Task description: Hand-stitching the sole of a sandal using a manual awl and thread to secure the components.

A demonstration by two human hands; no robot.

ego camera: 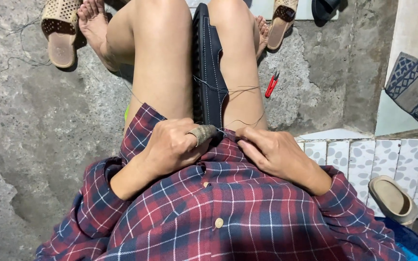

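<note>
Flat navy shoe upper (210, 67) had white stitch lines. Long-sleeved shirt (228, 212) was red-navy plaid. Small thread snips (271, 85) were red. Perforated slip-on sandal (61, 29) was beige; square floor tiles (364, 154) were white with grey pebble spots.

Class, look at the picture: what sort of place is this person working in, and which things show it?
Probably a home yard or doorstep used for hand-stitching shoes: rough concrete floor, patterned tiled step, a dark shoe clamped between the knees, red thread snips on the ground.

Shoe upper (209, 72) clamped between the knees at top centre. Left hand (172, 145) and right hand (274, 152) touching its lower end, mid-frame. Thread snips (271, 85) on the floor right of it. Sandal (60, 31) upper left; slipper (393, 199) lower right on tiles (344, 154).
</note>
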